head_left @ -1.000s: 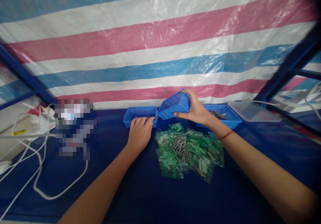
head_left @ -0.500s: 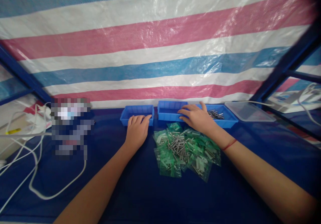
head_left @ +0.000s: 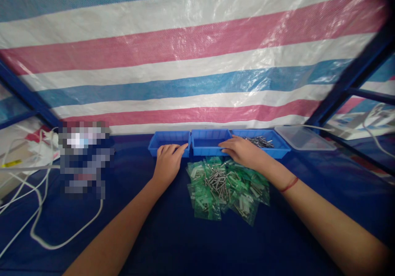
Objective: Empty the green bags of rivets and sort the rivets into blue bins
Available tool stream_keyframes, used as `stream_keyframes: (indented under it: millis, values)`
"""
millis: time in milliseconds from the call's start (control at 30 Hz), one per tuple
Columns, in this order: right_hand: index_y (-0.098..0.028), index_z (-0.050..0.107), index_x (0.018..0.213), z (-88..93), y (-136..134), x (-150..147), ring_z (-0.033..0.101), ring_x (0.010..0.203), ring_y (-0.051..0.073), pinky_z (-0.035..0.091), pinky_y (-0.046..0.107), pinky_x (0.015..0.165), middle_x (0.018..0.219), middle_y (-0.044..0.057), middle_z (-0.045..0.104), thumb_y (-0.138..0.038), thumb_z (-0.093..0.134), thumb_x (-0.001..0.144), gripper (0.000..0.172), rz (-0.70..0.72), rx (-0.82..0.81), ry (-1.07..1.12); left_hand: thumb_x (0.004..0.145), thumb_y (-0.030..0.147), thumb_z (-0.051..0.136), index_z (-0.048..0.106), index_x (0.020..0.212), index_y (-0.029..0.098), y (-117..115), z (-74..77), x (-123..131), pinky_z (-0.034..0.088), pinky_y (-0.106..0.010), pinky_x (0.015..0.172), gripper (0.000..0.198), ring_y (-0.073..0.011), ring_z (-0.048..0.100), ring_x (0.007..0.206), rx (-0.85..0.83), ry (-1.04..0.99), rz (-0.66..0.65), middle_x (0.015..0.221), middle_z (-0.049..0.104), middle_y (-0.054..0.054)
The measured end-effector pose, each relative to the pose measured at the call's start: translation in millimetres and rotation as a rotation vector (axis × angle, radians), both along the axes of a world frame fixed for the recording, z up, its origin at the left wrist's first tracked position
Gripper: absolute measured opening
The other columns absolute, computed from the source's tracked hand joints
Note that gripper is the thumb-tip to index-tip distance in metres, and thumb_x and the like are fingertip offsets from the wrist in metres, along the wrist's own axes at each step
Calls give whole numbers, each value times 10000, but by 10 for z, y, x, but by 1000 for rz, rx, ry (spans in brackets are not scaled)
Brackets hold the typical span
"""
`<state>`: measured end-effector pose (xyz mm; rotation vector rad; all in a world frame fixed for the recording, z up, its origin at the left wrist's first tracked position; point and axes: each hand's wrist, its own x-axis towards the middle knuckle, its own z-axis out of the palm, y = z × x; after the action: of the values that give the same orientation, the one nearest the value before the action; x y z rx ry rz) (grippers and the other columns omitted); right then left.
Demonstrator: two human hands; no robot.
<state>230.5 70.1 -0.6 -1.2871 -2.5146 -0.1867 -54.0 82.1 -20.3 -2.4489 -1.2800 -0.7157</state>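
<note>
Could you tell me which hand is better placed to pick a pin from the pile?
Likely the right hand: it lies just behind the pile, at its far edge, while the left hand rests off to its side.

pixelated obj unreadable, cable cut off left

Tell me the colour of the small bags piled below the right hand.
Translucent green, clearest in the head view: the bags lie heaped under loose metal pins.
</note>
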Motion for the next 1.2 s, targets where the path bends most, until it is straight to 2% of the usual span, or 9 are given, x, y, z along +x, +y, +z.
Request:
stream_keyframes:
  millis: [367, 667, 800, 867, 900, 933, 1033, 1100, 1200]
  values:
    - [-176, 672, 1022, 21, -190, -77, 636, 947, 256, 365, 524, 996, 969, 108, 687, -209, 463, 904, 242, -83, 40, 22, 964, 236, 411, 561, 1263, 261, -24, 23, 38, 330, -382, 885, 335, -213, 547, 972, -18, -14, -9, 1048, 657, -54]
    - [-157, 661, 1073, -38, -190, -85, 643, 951, 230, 431, 426, 983, 1013, 109, 694, -185, 420, 921, 287, -78, 41, 57, 970, 240, 380, 554, 1269, 266, -4, 28, 44, 331, -383, 894, 347, -207, 551, 964, -48, -20, -18, 1034, 659, -50]
    - [-180, 592, 1202, 53, -189, -22, 559, 1145, 249, 426, 403, 997, 1179, 107, 644, -322, 447, 930, 338, -73, 36, 110, 968, 276, 390, 551, 1271, 246, -22, 60, 52, 335, -386, 923, 345, -216, 541, 1001, -66, -12, -21, 1070, 646, -58]
    - [-208, 520, 1280, 119, -206, 132, 524, 1194, 240, 418, 370, 999, 1259, 90, 602, -414, 480, 907, 428, -184, 50, 197, 963, 322, 406, 527, 1295, 235, -45, 82, 62, 326, -395, 961, 365, -227, 523, 1048, -62, -11, -33, 1121, 626, -68]
    - [-211, 516, 1274, 140, -221, 249, 548, 1160, 231, 422, 346, 983, 1250, 88, 606, -432, 487, 897, 438, -294, 71, 253, 959, 340, 414, 511, 1310, 236, -57, 90, 69, 317, -403, 982, 379, -231, 514, 1068, -59, -8, -40, 1144, 615, -71]
    - [-228, 521, 1260, 148, -239, 387, 567, 1128, 217, 424, 316, 964, 1226, 78, 619, -451, 484, 890, 434, -475, 98, 293, 956, 351, 421, 497, 1322, 245, -67, 96, 77, 304, -413, 1002, 388, -232, 507, 1083, -58, -3, -49, 1162, 605, -69]
    - [-71, 527, 1214, 77, -293, 855, 567, 1084, 344, 403, 448, 915, 1130, 254, 616, -439, 502, 850, 518, -774, 134, 327, 956, 349, 429, 502, 1316, 295, -85, 96, 108, 263, -450, 1044, 371, -230, 506, 1098, -54, 19, -73, 1173, 597, -53]
    - [-10, 561, 1101, -21, -305, 1121, 624, 880, 383, 440, 480, 753, 931, 304, 646, -493, 530, 801, 570, -912, 73, 341, 958, 340, 430, 521, 1297, 310, -87, 88, 130, 250, -467, 1055, 353, -230, 513, 1095, -45, 25, -80, 1164, 603, -49]
    - [-105, 621, 719, -154, -271, 1343, 608, 561, 296, 428, 394, 551, 588, 180, 625, -534, 556, 737, 434, -952, -111, 374, 960, 334, 425, 531, 1290, 293, -85, 80, 153, 250, -471, 1063, 349, -229, 521, 1089, -37, 22, -87, 1155, 611, -55]
